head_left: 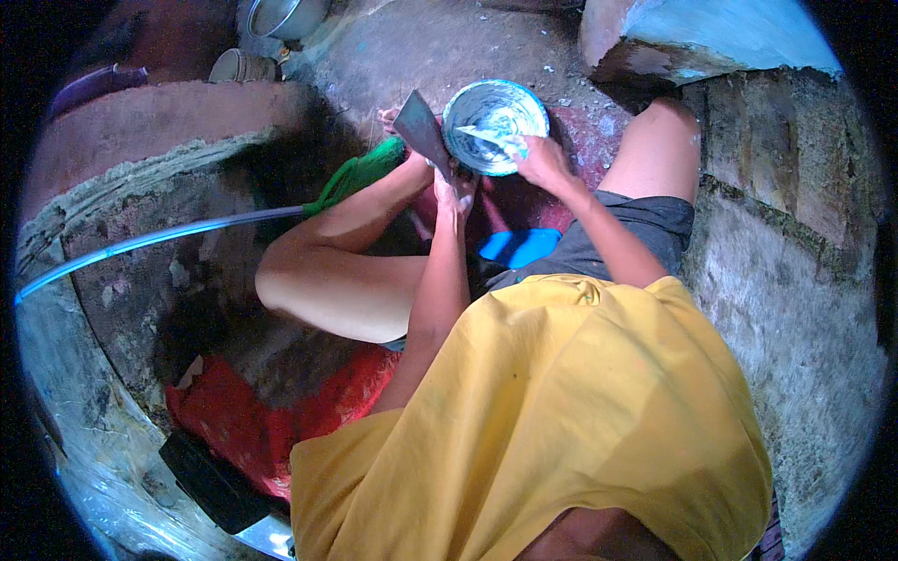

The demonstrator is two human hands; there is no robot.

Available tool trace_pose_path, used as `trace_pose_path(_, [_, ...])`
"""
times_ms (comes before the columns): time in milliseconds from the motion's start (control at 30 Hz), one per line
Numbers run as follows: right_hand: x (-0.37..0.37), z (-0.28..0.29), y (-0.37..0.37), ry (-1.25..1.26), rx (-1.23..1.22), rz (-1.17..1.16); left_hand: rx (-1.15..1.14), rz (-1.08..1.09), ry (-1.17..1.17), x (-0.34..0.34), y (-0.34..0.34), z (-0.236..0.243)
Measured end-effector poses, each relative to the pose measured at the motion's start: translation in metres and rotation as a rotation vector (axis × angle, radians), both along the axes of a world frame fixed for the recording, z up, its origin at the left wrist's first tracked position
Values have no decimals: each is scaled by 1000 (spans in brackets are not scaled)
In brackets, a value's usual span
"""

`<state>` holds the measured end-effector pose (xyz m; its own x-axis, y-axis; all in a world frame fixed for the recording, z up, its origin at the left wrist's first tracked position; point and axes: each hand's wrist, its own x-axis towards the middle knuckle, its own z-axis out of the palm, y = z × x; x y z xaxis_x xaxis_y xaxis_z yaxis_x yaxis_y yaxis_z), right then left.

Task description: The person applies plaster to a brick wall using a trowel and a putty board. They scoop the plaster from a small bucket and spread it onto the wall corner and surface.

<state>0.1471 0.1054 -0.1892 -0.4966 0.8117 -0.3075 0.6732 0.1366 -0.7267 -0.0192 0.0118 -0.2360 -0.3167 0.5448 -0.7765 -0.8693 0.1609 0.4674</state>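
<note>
Person squats, seen from above; loose yellow cloth garment (561,411) fills the near part of the view. Dark grey shorts (617,234) show beyond it, knees spread left and right.

Near left corner of the floor: a red patterned cloth (253,421) lies crumpled, a flat black object (210,481) at its near edge. A pale translucent hose (150,241) runs from the left edge toward the middle, ending by a green cloth (360,173). A bright blue plastic object (519,248) sits low between the legs, partly hidden by the forearms.

Both forearms reach forward and meet over the wet concrete floor (412,47). Left hand (454,187) is under the rim of a round shallow metal bowl (494,126), fingers closed on its near left edge, the bowl tipped toward the camera. A dark grey flat wedge-shaped piece (423,131) stands up just beside that hand, touching the bowl's left side; cannot tell which hand carries it. Right hand (538,159) is at the bowl's near right rim, fingers curled together, pressing into the whitish lather inside the bowl.

Far left corner: a metal pot (285,14) and a small round tin (241,67) stand by a reddish raised ledge (159,126). Far right: a pale blue painted block (711,37) above a rough brick wall (795,159).
</note>
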Motion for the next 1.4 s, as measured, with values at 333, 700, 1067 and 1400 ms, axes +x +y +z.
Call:
trace_pose_path(333, [20,-33,61,-327,225,270,57,-9,12,-16,1,-15])
trace_pose_path(700, [11,-40,53,-146,363,348,56,-59,81,-17,4,-7])
trace_pose_path(1067, [26,5,91,-369,665,325,-103,-127,411,-14,21,34])
trace_pose_path(1400, [15,6,110,-385,629,606,103,-89,328,-40,26,-50])
